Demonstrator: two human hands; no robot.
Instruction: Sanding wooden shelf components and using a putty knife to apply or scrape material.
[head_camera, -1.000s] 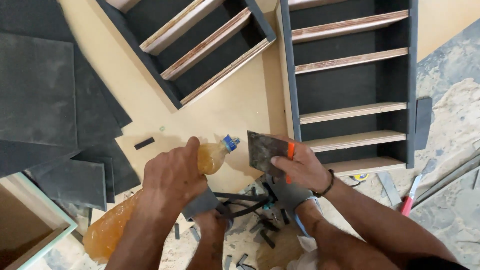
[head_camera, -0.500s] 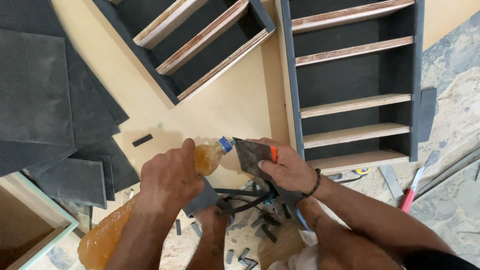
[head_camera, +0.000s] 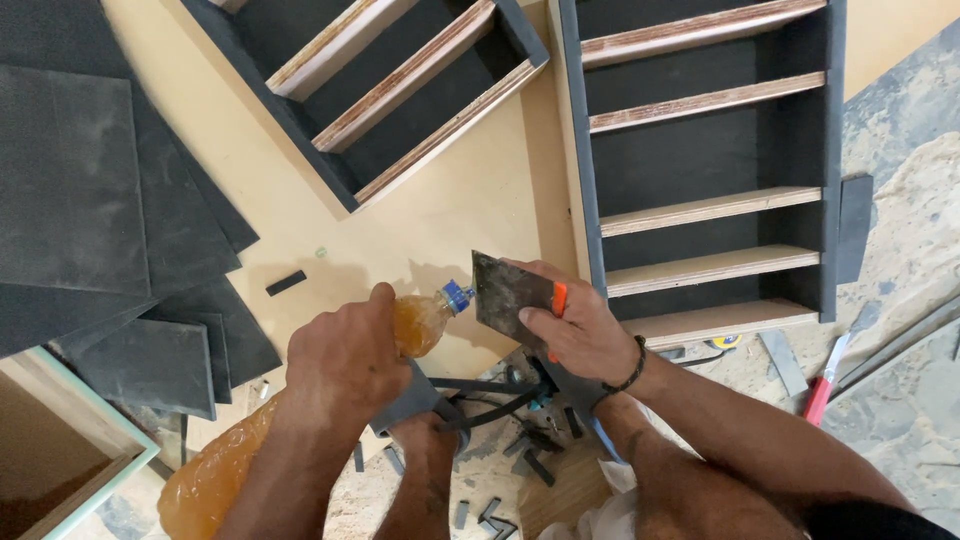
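The left hand (head_camera: 345, 355) was closed around a soft plastic bottle of amber liquid (head_camera: 300, 420), its grip wrapped about the upper part near the neck. The bottle lay tilted, its fat base near the lower left of the view and its blue cap (head_camera: 458, 296) pointing right, toward the scraper. The right hand (head_camera: 580, 335) gripped a wide putty scraper (head_camera: 510, 295) with a dull, smeared metal blade and an orange handle (head_camera: 558, 300); the thumb lay across the blade, and the blade's left edge stood just beside the bottle's cap. Whether cap and blade touched could not be told.

Both hands hovered over a pale wooden board (head_camera: 440, 220). Far behind them lay two dark grey shelf frames with bare plywood slats, one angled (head_camera: 400, 90) at the centre and one upright (head_camera: 700, 160) on the right. Dark grey panels (head_camera: 100, 200) were stacked on the left. A red-handled tool (head_camera: 822, 385) lay on sawdust at the right, well apart from the hands.
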